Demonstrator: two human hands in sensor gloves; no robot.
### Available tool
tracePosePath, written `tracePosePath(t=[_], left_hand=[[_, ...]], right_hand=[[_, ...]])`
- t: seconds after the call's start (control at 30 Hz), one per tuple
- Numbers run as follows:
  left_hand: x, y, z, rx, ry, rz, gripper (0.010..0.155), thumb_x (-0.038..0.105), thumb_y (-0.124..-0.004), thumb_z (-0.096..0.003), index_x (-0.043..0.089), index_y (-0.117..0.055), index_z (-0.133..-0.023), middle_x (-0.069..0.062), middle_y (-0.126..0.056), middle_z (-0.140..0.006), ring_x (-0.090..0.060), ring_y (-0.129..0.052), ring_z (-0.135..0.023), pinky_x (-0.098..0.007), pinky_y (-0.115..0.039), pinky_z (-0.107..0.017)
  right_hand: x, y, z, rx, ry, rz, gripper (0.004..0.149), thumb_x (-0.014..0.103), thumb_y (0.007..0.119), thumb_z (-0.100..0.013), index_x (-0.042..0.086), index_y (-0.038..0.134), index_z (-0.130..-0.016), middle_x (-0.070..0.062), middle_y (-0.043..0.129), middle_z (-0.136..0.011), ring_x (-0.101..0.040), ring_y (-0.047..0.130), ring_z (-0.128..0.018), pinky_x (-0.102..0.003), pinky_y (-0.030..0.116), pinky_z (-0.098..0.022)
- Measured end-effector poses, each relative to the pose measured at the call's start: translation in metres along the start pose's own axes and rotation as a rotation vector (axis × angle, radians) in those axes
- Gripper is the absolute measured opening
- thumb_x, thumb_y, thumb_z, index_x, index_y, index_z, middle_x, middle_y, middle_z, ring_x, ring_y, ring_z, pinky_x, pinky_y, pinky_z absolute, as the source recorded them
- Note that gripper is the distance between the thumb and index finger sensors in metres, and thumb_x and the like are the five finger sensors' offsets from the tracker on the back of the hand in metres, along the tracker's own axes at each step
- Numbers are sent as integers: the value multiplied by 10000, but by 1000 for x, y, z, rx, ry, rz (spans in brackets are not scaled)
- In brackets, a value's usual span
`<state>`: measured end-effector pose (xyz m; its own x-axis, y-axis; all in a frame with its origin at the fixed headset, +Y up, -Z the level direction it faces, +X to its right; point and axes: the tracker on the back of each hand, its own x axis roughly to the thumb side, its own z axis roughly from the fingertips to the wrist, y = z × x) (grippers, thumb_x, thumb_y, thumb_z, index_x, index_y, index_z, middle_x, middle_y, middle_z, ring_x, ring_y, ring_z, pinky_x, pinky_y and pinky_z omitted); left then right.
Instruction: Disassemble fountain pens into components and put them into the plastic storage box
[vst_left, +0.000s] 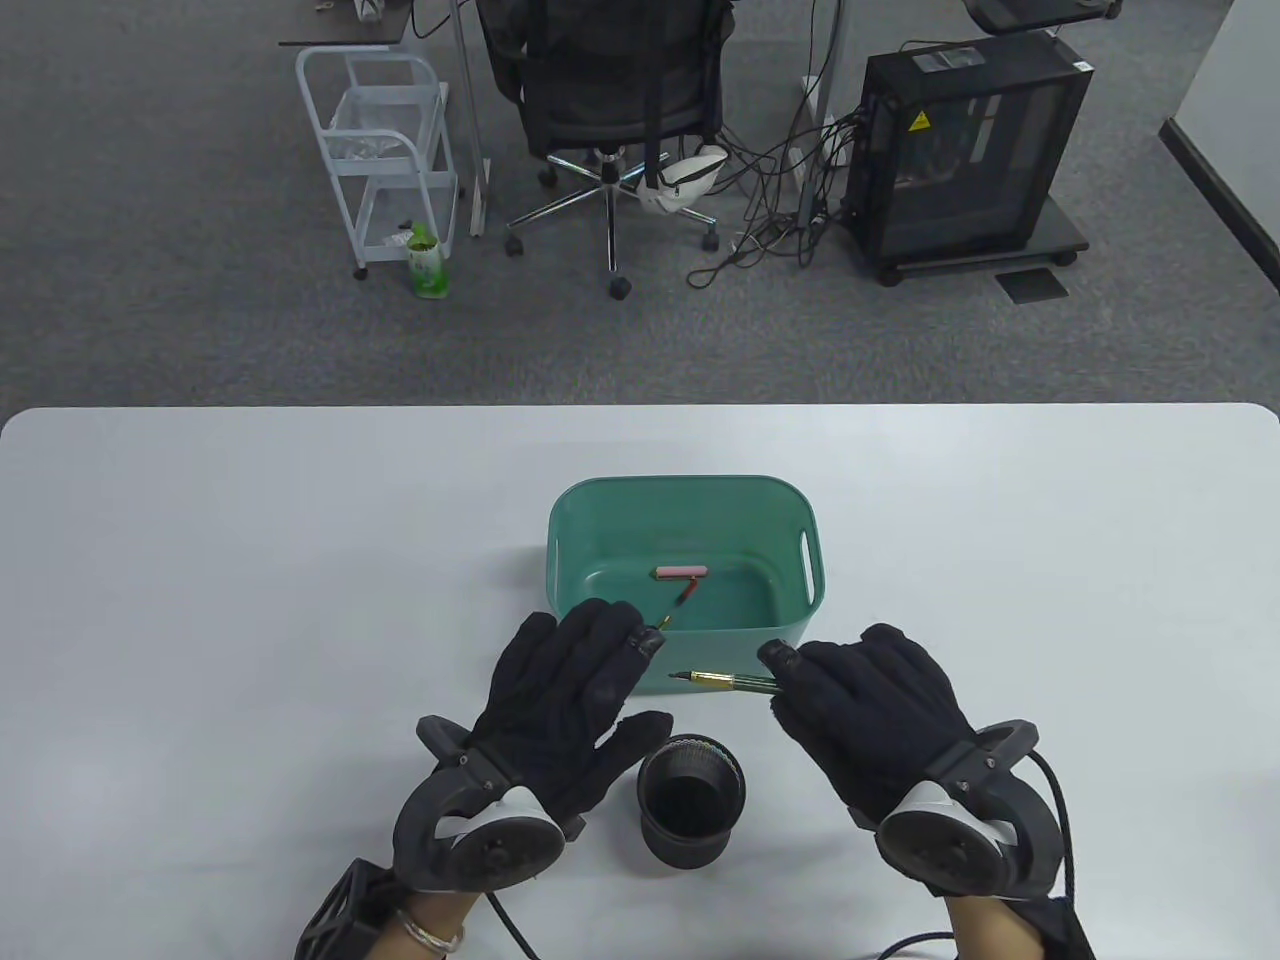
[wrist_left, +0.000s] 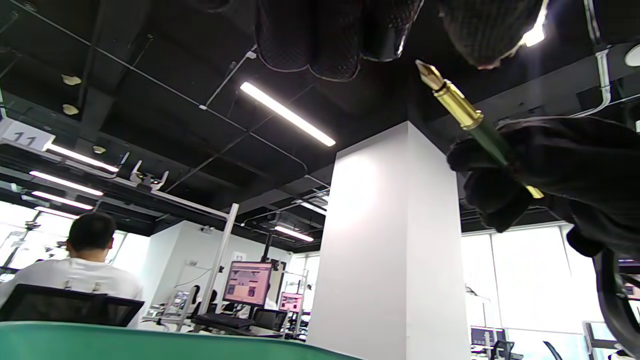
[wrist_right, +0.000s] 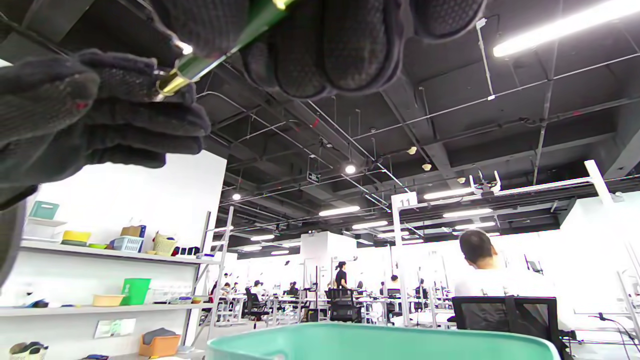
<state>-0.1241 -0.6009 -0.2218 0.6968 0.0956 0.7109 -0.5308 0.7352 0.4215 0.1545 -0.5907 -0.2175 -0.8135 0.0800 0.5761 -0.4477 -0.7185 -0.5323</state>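
The green plastic storage box stands at the table's middle. Inside it lie a pink pen part and a thin red part slanting up toward the near wall. My left hand reaches over the box's near rim with straight fingers; nothing shows between them and the thumb. My right hand pinches a green pen section with a gold nib, level in front of the box, nib pointing left at the left hand. The same pen section shows in the left wrist view, and the green pen section in the right.
A black mesh pen cup stands between my two wrists, close to the table's near edge. The white table spreads wide on both sides of the box. Beyond its far edge are an office chair, a white cart and a computer case.
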Motion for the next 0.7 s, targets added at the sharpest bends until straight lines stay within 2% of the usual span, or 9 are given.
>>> tracePosePath(t=[0.43, 0.7], left_hand=[[8, -5, 1, 28, -67, -20, 476, 490, -716, -657, 191, -800, -1017, -49, -907, -1014, -291, -852, -940, -548, -559, -812], [9, -6, 0, 16, -71, -23, 446, 484, -726, -650, 179, -837, -956, -40, -954, -918, -274, -902, -843, -523, -605, -780]], right_hand=[[17, 4, 1, 20, -70, -18, 441, 472, 720, -560, 313, 854, -949, 41, 861, -879, -150, 869, -745, -477, 619, -748], [19, 4, 0, 31, -78, -14, 438, 468, 719, -561, 314, 854, -948, 41, 858, -884, -151, 867, -750, -477, 618, -750]])
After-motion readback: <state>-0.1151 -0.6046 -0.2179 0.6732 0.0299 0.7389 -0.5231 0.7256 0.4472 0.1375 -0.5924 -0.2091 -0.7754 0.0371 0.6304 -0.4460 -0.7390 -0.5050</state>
